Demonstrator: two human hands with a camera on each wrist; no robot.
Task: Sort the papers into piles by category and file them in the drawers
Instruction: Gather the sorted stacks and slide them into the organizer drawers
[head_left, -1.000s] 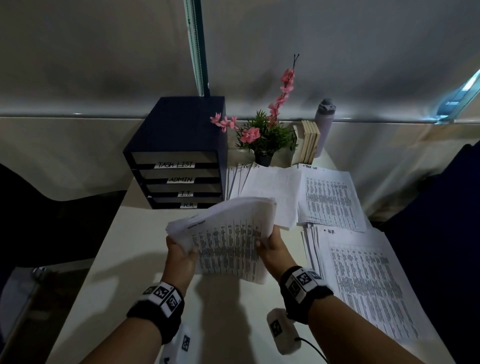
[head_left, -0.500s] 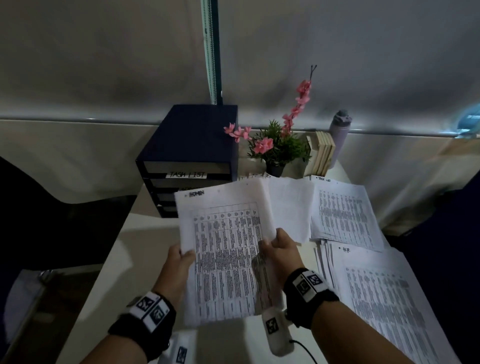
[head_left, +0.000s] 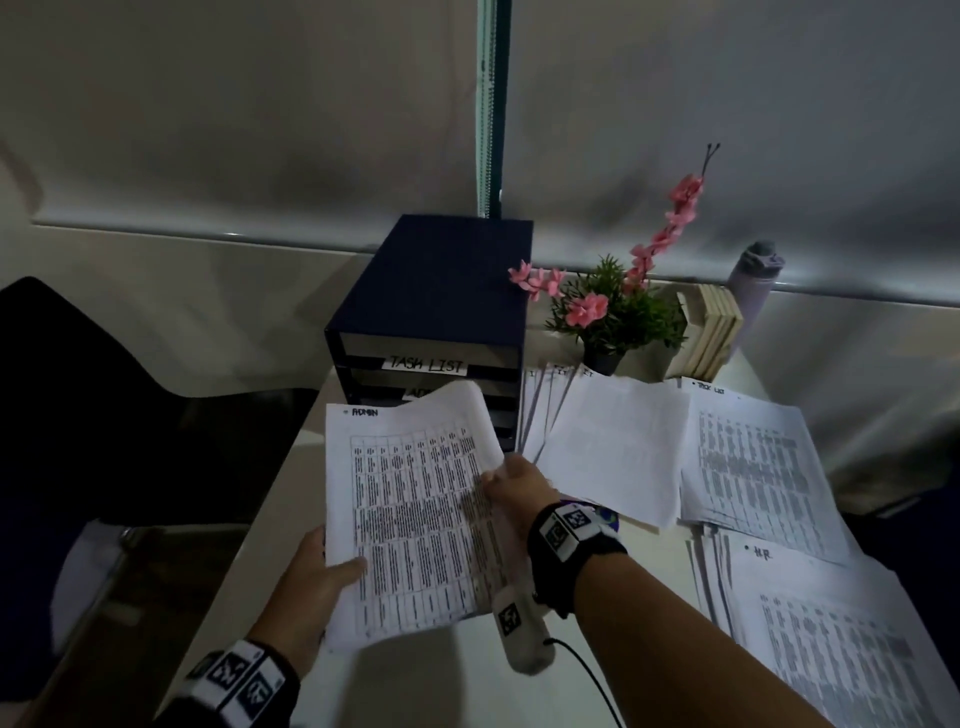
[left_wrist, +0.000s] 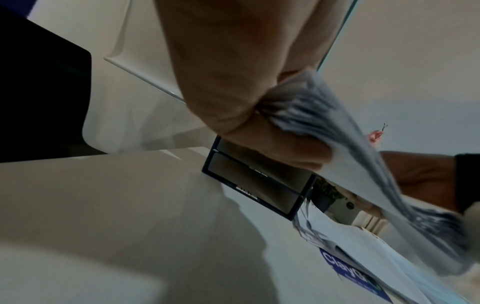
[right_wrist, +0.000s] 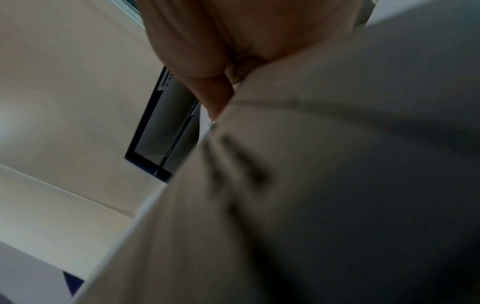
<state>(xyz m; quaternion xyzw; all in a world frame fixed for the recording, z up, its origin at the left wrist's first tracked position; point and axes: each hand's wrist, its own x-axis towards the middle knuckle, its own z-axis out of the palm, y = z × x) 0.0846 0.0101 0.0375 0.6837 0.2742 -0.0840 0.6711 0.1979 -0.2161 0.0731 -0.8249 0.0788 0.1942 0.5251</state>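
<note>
Two hands (head_left: 311, 577) (head_left: 519, 483) hold one paper stack (head_left: 415, 519); four drawers (head_left: 431, 358).

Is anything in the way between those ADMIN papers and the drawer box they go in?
Nothing visible is. Both hands, left hand and right hand, hold the ADMIN stack above the table, right in front of the drawer unit. The stack's curled top edge hides the ADMIN drawer's front, so I cannot tell whether it is open.

White table (head_left: 291, 525) with drawer unit (head_left: 436, 312), paper piles (head_left: 753, 462), potted plant (head_left: 613, 322), books (head_left: 709, 332), bottle (head_left: 756, 280).
</note>
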